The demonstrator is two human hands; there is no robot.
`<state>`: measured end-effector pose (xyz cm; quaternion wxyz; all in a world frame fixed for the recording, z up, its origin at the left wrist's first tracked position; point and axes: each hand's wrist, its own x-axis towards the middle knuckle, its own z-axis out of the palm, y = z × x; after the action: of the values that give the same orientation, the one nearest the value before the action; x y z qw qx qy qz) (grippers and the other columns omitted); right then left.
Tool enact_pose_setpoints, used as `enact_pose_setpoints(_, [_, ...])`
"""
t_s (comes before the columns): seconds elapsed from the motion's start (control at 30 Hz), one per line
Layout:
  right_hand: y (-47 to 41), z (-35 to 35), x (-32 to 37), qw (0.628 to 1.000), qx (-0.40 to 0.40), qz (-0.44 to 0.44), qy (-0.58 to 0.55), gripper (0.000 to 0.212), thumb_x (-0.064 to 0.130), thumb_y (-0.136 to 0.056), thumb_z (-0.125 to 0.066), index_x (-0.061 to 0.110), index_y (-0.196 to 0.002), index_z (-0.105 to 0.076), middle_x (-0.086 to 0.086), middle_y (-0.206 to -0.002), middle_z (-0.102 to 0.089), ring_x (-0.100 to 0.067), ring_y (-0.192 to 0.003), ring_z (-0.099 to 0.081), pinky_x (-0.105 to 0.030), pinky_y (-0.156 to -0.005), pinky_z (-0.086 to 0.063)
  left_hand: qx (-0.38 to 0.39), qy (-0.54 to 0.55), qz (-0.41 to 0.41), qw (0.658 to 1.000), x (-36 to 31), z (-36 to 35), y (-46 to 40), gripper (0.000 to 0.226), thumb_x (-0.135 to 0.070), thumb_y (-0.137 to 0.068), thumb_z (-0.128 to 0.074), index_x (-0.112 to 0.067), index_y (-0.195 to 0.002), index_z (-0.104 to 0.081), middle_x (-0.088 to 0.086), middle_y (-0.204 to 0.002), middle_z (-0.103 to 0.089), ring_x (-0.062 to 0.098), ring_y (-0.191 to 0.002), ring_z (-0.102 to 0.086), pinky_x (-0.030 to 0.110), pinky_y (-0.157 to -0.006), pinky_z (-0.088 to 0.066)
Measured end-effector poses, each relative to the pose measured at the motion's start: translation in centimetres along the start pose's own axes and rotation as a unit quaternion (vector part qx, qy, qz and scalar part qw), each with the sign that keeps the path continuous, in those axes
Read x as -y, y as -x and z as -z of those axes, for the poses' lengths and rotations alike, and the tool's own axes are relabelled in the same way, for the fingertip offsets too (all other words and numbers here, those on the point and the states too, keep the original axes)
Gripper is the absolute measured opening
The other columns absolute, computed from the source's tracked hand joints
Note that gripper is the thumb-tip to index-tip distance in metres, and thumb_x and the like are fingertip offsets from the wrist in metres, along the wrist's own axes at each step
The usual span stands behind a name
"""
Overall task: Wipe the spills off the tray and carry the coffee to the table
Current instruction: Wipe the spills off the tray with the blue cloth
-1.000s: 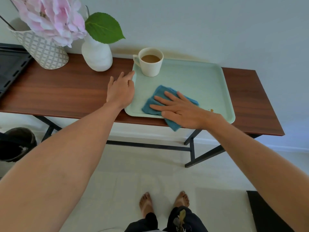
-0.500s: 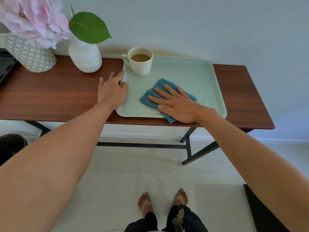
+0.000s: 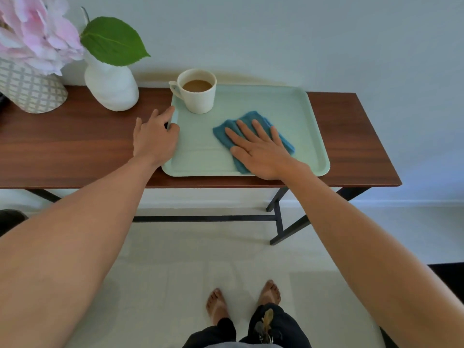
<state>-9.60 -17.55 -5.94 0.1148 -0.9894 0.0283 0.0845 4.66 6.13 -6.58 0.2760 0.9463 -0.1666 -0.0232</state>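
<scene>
Pressing a blue cloth (image 3: pixel 253 135) flat-palmed onto the left-to-right tray (image 3: pixel 288 106), the right hand (image 3: pixel 261 151) works while the left hand (image 3: pixel 155 136) grips its left rim, near the far-left coffee cup (image 3: pixel 198 92).

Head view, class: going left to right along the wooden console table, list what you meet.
Lattice-patterned grey-and-white pot → plain white ceramic vase → left hand → white coffee cup → right hand on the blue cloth → bare brown tabletop.

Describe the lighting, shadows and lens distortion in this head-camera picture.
Head view: soft, even light with no glare; a faint shadow on the wall behind the cup; wide-angle stretch swells both forearms toward the lower corners and bends the table edge; the flower at the left edge looks slightly soft.
</scene>
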Motion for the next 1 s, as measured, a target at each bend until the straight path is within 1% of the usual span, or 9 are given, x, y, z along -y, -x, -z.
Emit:
enact_pose_setpoints(0.13, [1.0, 0.2, -2.8, 0.988, -0.017, -0.152, -0.01, 0.063, 0.058, -0.104, -0.009, 0.04, -0.162, 0.004, 0.006, -0.172, 0.01, -0.028, -0.156, 0.015, -0.057, -0.12, 0.015, 0.002, -0.001, -0.001, 1.0, 0.1, -0.1, -0.1, 0.06, -0.029, -0.098, -0.034, -0.029, -0.158, -0.038, 0.008, -0.164, -0.036, 0.015, -0.156, -0.015, 0.044, -0.127, -0.001])
enact_pose_setpoints(0.2, [-0.2, 0.7, -2.9, 0.979, -0.021, -0.202, -0.022, 0.063, 0.055, -0.105, -0.01, 0.035, -0.163, 0.005, 0.003, -0.172, 0.011, -0.031, -0.156, 0.016, -0.059, -0.119, 0.016, 0.004, -0.003, -0.004, 1.0, 0.2, -0.2, -0.1, 0.06, -0.029, -0.098, -0.034, -0.029, -0.158, -0.038, 0.007, -0.163, -0.037, 0.015, -0.156, -0.015, 0.044, -0.127, -0.001])
enact_pose_setpoints(0.3, [-1.4, 1.0, -1.4, 0.986, -0.025, -0.163, -0.016, 0.062, 0.052, -0.106, -0.011, 0.034, -0.164, 0.004, 0.003, -0.172, 0.011, -0.03, -0.156, 0.016, -0.058, -0.12, 0.016, 0.0, -0.004, -0.005, 1.0, 0.2, -0.2, -0.2, 0.06, -0.029, -0.097, -0.034, -0.027, -0.158, -0.038, 0.007, -0.162, -0.039, 0.016, -0.156, -0.016, 0.045, -0.127, -0.002])
enact_pose_setpoints(0.4, [0.0, 0.1, -1.1, 0.992, -0.007, -0.126, -0.015, 0.065, 0.057, -0.104, -0.01, 0.035, -0.163, 0.006, 0.005, -0.171, 0.012, -0.028, -0.156, 0.017, -0.058, -0.12, 0.016, -0.002, -0.002, -0.008, 1.0, 0.2, -0.1, -0.2, 0.061, -0.028, -0.096, -0.034, -0.027, -0.157, -0.04, 0.008, -0.161, -0.04, 0.017, -0.156, -0.017, 0.045, -0.127, -0.003])
enact_pose_setpoints(0.5, [1.2, -0.4, -2.2, 0.981, -0.017, -0.189, -0.026, 0.071, 0.061, -0.101, -0.008, 0.032, -0.163, 0.01, 0.004, -0.171, 0.015, -0.028, -0.155, 0.019, -0.059, -0.118, 0.016, -0.001, 0.006, -0.008, 1.0, 0.2, -0.2, -0.1, 0.061, -0.029, -0.096, -0.035, -0.028, -0.157, -0.04, 0.008, -0.163, -0.038, 0.016, -0.156, -0.017, 0.044, -0.127, -0.002])
enact_pose_setpoints(0.6, [-0.5, 0.7, -2.4, 0.968, -0.037, -0.245, -0.029, 0.069, 0.055, -0.103, -0.01, 0.026, -0.164, 0.008, 0.0, -0.171, 0.014, -0.031, -0.155, 0.019, -0.062, -0.119, 0.015, 0.004, 0.0, -0.008, 1.0, 0.3, -0.2, -0.2, 0.062, -0.03, -0.096, -0.034, -0.029, -0.157, -0.039, 0.008, -0.163, -0.037, 0.016, -0.156, -0.016, 0.044, -0.127, -0.002])
enact_pose_setpoints(0.7, [-2.1, 1.5, -0.5, 0.977, -0.028, -0.21, -0.039, 0.067, 0.052, -0.106, -0.012, 0.025, -0.164, 0.007, 0.0, -0.171, 0.014, -0.031, -0.155, 0.018, -0.062, -0.119, 0.014, 0.004, -0.007, -0.005, 1.0, 0.3, -0.2, -0.3, 0.062, -0.031, -0.095, -0.033, -0.03, -0.158, -0.038, 0.008, -0.163, -0.037, 0.016, -0.156, -0.015, 0.045, -0.127, -0.003])
enact_pose_setpoints(0.8, [-0.2, -0.2, 1.4, 0.986, -0.009, -0.165, -0.037, 0.071, 0.058, -0.103, -0.011, 0.027, -0.163, 0.01, 0.003, -0.171, 0.017, -0.03, -0.155, 0.02, -0.063, -0.117, 0.017, 0.006, -0.003, -0.008, 1.0, 0.3, -0.2, -0.4, 0.063, -0.029, -0.095, -0.032, -0.029, -0.157, -0.038, 0.008, -0.161, -0.04, 0.017, -0.156, -0.015, 0.045, -0.127, -0.002])
enact_pose_setpoints(1.0, [0.6, 0.5, -2.6, 0.96, -0.017, -0.273, -0.053, 0.075, 0.062, -0.101, -0.011, 0.026, -0.163, 0.011, -0.001, -0.171, 0.017, -0.031, -0.154, 0.022, -0.062, -0.117, 0.019, 0.006, -0.008, -0.006, 1.0, 0.3, -0.2, -0.4, 0.062, -0.03, -0.095, -0.033, -0.03, -0.157, -0.038, 0.009, -0.162, -0.039, 0.016, -0.156, -0.016, 0.045, -0.127, -0.001])
